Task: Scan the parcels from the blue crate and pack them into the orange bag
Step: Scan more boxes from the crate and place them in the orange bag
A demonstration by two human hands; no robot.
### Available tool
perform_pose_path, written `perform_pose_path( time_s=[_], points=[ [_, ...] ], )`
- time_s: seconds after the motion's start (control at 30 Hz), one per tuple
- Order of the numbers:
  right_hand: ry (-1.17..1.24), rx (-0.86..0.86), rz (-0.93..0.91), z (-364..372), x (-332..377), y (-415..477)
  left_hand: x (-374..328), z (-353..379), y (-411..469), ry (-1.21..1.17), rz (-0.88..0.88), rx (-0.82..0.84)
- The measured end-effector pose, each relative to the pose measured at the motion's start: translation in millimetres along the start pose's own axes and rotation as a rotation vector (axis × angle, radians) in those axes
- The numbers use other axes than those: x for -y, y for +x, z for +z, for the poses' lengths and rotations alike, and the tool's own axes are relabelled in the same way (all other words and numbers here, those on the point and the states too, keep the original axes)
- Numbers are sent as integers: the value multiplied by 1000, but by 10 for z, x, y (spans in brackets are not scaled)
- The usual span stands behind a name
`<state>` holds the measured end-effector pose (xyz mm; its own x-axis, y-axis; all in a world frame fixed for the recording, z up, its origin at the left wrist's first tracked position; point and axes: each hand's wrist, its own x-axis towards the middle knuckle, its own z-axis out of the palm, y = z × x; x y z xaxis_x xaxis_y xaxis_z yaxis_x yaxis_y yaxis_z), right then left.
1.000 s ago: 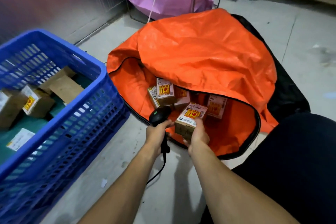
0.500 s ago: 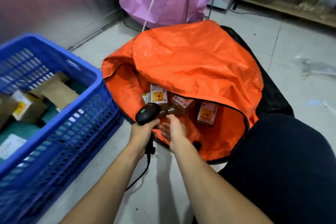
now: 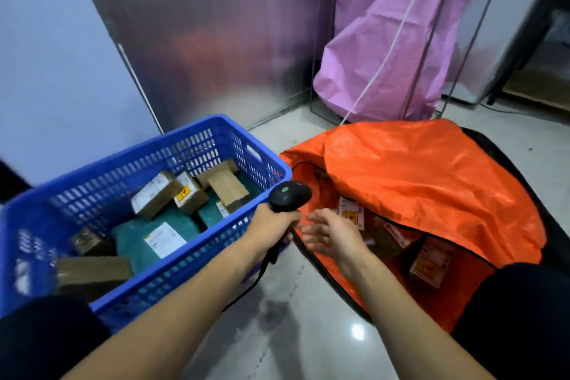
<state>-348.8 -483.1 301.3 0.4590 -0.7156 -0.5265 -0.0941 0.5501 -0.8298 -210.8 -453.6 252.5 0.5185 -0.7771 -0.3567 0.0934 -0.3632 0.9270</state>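
Some parcels (image 3: 430,259) in orange bag (image 3: 416,182); 6+ left in blue crate (image 3: 197,125). Left hand (image 3: 271,225) grips scanner (image 3: 290,194); right hand (image 3: 333,233) empty, relaxed.

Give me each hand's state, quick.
Left hand: grips the scanner.
Right hand: open, holding nothing.

Even, fairly bright indoor light. A small white glare spot sits on the glossy floor (image 3: 357,332) at lower centre. The blue crate (image 3: 30,241) smears at the left edge, probably from motion blur. Straight lines lean and bow near the frame's edges.
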Motion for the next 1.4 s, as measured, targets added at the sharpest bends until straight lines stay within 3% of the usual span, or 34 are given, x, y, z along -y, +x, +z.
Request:
perform_pose_path(
  time_s=[0.23, 0.43, 0.7, 0.97, 1.17, 1.4],
  points=[
    [-183, 160, -38, 529, -68, 245, -485, -892, -464, 25, 75, -43],
    [-316, 217, -116, 1065, 114, 317, -1062, -1961, -1067, -192, 234, -201],
    [-465, 331, -91, 1962, -176, 426, -769, -3252, -1307, -143, 193, -665],
    [-719, 470, -81, 3008, -862, 573, -598, -3603, -1304, -128, 151, -749],
    [-1352, 617, -419, 3425, -1390, 620, -661, -3657, -1231, -42, 163, -739],
    [-1698, 825, -768, 3912, -1653, 721, -627, -3830, -1230, 4, 136, -759]
  ],
)
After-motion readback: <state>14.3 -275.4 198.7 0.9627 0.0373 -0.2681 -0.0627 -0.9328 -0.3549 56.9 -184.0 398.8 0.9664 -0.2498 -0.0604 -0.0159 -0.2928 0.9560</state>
